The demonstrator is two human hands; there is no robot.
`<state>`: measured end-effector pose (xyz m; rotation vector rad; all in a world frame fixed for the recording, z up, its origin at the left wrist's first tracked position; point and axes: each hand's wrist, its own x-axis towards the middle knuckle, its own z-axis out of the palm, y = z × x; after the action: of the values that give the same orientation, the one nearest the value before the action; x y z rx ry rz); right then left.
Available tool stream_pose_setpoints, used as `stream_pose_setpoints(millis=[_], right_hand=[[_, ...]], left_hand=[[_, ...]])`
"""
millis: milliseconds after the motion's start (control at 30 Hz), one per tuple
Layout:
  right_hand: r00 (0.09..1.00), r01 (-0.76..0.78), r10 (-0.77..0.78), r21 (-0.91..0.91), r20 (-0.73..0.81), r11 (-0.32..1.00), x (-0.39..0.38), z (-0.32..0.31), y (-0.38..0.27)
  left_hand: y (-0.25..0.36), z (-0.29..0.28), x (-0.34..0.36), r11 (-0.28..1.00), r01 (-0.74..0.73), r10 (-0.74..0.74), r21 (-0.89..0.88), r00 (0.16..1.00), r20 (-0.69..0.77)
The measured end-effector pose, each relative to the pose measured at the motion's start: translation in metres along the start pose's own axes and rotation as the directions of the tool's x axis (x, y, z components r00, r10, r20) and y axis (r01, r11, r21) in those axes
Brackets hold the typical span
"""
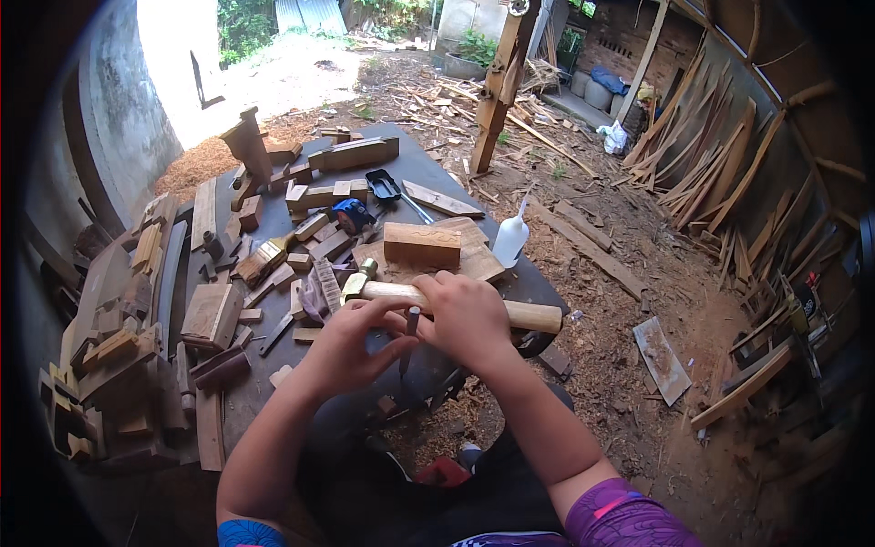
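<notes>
A hammer (392,290) with a brass-coloured head and pale wooden handle lies across the front of the bench. Over its handle, my right hand (462,314) is closed, with the handle's end sticking out to the right. My left hand (362,345) pinches a slim dark metal rod (409,345), like a punch or chisel, held nearly upright at the bench edge. Both hands' fingertips meet close to the rod's top. Just beyond them, a wooden block (422,244) with a carved pattern on top rests on a flat board (478,239).
Right of the board stands a white nozzle bottle (510,242). Wood offcuts, a blue tape measure (352,215) and a black tool (383,185) crowd the dark bench (424,164). A wooden post (501,91) rises beyond it. Planks (702,164) lean at right; shavings cover the ground.
</notes>
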<state>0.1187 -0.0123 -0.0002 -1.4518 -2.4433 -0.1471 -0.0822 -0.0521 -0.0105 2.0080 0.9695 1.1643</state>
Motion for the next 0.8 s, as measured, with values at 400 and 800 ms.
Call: stream_pose_setpoints(millis=[400,800], right_hand=[[0.941,-0.154,0.251,0.373,-0.227,0.915,-0.011,-0.033,0.029],[0.957,-0.179,0.232,0.984,0.172,0.009,-0.145,-0.087,0.016]], left_hand=[[0.013,-0.024,0.014,0.807,-0.252,0.269,-0.535,0.962,-0.048],[0.003,-0.016,-0.002,0.841,0.138,0.126,-0.523,0.891,0.437]])
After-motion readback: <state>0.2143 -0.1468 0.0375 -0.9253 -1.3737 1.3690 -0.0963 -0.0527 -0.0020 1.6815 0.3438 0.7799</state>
